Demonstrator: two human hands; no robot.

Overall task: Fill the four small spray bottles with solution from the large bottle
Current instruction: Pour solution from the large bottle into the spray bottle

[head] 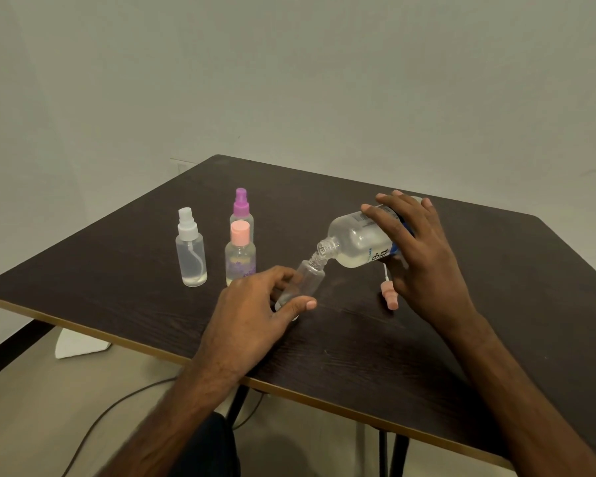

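Note:
My right hand grips the large clear bottle, tipped on its side with its open neck against the mouth of a small uncapped bottle. My left hand holds that small bottle tilted on the dark table. A pink spray cap with its tube lies on the table just under my right hand. To the left stand a white-capped spray bottle, a purple-capped one and a pink-capped one, each with some liquid at the bottom.
The table's front edge runs diagonally near my forearms. A white piece of paper and a dark cable lie on the floor below. A pale wall stands behind the table.

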